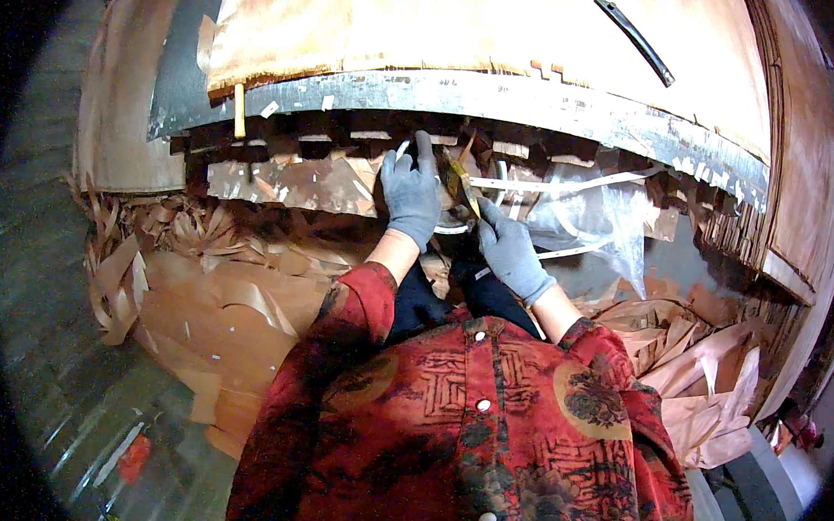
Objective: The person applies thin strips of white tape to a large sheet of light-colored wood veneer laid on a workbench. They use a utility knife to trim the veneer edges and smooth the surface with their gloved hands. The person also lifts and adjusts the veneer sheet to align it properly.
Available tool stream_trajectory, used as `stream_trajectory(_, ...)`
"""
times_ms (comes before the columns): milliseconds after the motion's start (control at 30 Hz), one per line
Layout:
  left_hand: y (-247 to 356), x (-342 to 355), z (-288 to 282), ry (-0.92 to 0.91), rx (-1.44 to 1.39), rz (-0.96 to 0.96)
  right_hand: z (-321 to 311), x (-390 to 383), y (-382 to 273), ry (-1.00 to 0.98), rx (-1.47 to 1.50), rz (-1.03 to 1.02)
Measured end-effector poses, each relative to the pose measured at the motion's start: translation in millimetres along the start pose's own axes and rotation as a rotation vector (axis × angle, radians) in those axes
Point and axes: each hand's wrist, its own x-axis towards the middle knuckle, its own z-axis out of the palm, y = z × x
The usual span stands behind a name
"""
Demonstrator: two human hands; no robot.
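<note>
Both my hands wear grey gloves and work just below the bench's front edge. My left hand [409, 198] reaches forward, its fingers stretched and somewhat apart, next to a small white strip [402, 151]; I cannot see that it grips anything. My right hand [511, 252] lies to the right and nearer, its thumb and forefinger closed at the near end of a narrow yellow-and-dark tool [458, 182]. This tool slants between the hands; its kind is unclear. White strips [574, 185] and crumpled clear plastic film [591, 223] lie beyond and right of my right hand.
Veneer sheets [470, 25] cover the bench, bordered by a grey metal edge [428, 85]. A black bar-shaped tool [634, 42] lies on them. A yellow handle [239, 111] juts over the edge at left. Veneer scraps [232, 316] heap below; stacked sheets [775, 187] stand at right.
</note>
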Motion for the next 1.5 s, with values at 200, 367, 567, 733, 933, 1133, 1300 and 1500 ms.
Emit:
stream_trajectory(200,-76.0,-30.6,-76.5,-0.148,0.215,-0.139,-2.8,-1.5,2.6,-0.096,-0.273,0.056)
stream_trajectory(367,-226.6,-152.1,-243.3,-0.337,0.696,-0.723,-2.5,-3.4,15.1,-0.035,-0.276,-0.007)
stream_trajectory(567,-283.8,-277.3,-387.9,-0.439,0.934,-1.093,-11.5,-18.8,-28.7,-0.185,-0.746,-0.207)
stream_trajectory(733,-266.4,-238.5,-226.2,-0.582,0.195,-0.582,-3.6,7.7,-14.9,-0.199,-0.978,-0.264)
stream_trajectory(933,-78.8,-13.6,-210.3,-0.533,-0.576,-0.017,-23.6,26.7,-125.7,-0.472,-0.087,-0.422)
stream_trajectory(1133,-78.6,53.2,-221.1,-0.268,-0.620,0.362,-2.3,51.2,-162.4,-0.680,0.540,-0.008)
stream_trajectory(1300,-100.9,88.5,-220.6,-0.381,-0.686,0.372,-15.2,65.7,-176.0,-0.565,0.482,0.103)
stream_trajectory(1500,-134.0,140.0,-228.9,-0.364,-0.466,0.421,-74.6,58.7,-191.7,-0.444,0.146,0.172)
